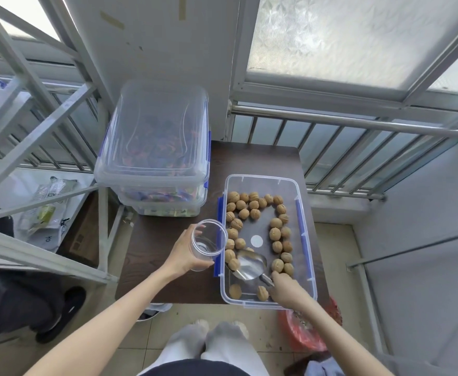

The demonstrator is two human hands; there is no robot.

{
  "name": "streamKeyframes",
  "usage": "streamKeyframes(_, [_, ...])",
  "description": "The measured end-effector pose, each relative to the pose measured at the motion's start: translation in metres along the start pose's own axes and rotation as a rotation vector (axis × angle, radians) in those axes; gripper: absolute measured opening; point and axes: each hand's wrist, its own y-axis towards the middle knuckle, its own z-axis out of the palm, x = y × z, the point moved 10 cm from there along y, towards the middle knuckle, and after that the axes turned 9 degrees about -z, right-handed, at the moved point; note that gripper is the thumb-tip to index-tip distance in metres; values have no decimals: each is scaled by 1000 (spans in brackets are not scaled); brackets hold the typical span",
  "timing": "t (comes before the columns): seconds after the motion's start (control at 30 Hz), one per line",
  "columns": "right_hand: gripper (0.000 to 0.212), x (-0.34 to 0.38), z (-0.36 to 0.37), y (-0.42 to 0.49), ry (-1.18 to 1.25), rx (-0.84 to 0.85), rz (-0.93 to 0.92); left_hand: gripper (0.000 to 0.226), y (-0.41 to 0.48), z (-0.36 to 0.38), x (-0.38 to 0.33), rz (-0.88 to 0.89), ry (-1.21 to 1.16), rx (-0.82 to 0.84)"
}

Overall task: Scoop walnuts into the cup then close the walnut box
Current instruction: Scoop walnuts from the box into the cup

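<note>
While the right hand (286, 290) grips the metal scoop (250, 265) inside the open walnut box (305, 240), the left hand (184, 255) wraps an empty clear cup (207, 244) beside it; walnuts (276, 234) lie beyond.

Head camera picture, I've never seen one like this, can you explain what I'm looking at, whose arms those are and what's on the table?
This is one wide-angle picture from a camera worn on a person's head, looking down, so the two bare arms are the wearer's own. No machine is involved.

The left hand holds a clear, empty plastic cup beside an open clear plastic box with blue latches. The box sits on a small dark brown table and holds whole brown walnuts in a loose layer. The right hand grips the handle of a shiny metal scoop, whose bowl lies among the walnuts and looks empty.

Behind, on the same table, stand stacked clear lidded storage boxes with colourful contents. The walnut box's lid is not in view.
</note>
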Motion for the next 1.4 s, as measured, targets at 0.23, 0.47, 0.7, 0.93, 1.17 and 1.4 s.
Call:
streamKeyframes(0.23, [32,28,-15,24,167,-216,86,86,7,-1,-11,19,21,11])
streamKeyframes(0.47, [46,37,-28,69,411,-268,153,88,25,-2,-29,19,80,48])
streamKeyframes(0.7, [52,39,-18,116,674,-231,154,84,40,-4,-27,-15,99,62])
streamKeyframes(0.93, [50,7,49,189,923,-207,-12,88,45,-6,-26,-35,95,39])
streamKeyframes(1.17, [13,10,-22,81,799,-282,-158,88,47,-9,-34,-56,75,-10])
streamKeyframes(1.4, [4,-6,-88,1,483,-242,-321,87,51,-10,-35,-55,114,-71])
